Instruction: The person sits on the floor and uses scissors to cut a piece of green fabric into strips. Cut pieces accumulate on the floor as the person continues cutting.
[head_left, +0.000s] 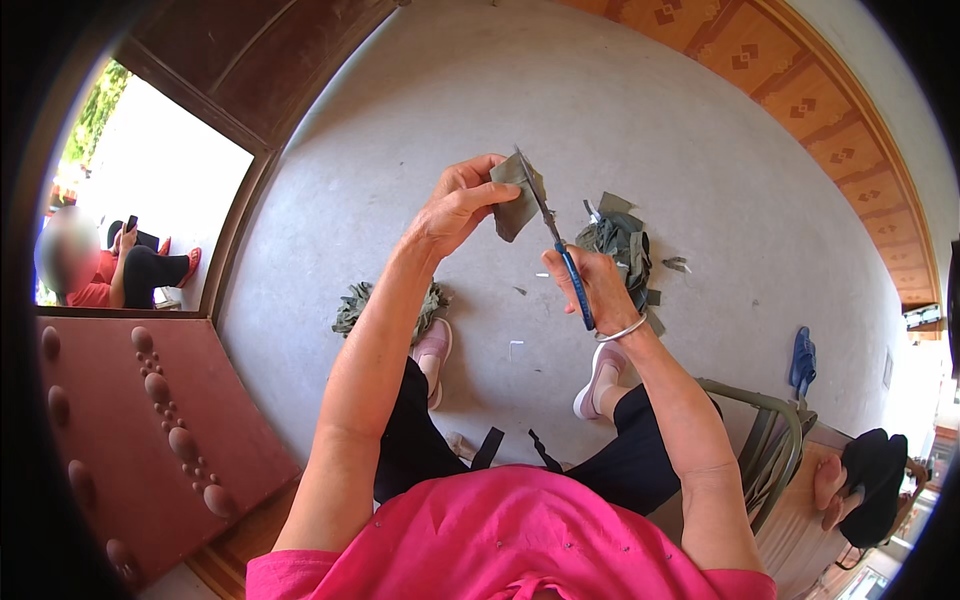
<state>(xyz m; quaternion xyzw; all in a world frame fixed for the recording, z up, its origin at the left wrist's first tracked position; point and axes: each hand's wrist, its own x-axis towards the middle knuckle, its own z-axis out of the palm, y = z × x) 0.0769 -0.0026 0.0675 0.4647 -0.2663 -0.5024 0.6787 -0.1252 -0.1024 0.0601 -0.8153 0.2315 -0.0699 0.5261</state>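
Pinched between the thumb and fingers of my left hand (457, 206) is a small olive-green fabric piece (510, 212). My right hand (596, 289) grips a pair of scissors with blue handles (576, 289); the blades lie along the fabric's right side, pointing away from me. How far apart the blades are, I cannot tell. On the floor beyond my right hand sits a pile of dark green fabric (621, 236), with loose cut pieces around it. A second heap of green fabric (352, 307) lies by my left shoe, partly behind my left forearm.
Small scraps (676, 263) are scattered on the grey floor (480, 97). A metal-framed folding seat (780, 427) and a blue slipper (802, 360) are at the right. A person (112, 262) sits beyond the doorway; another person's bare feet (829, 487) show at lower right.
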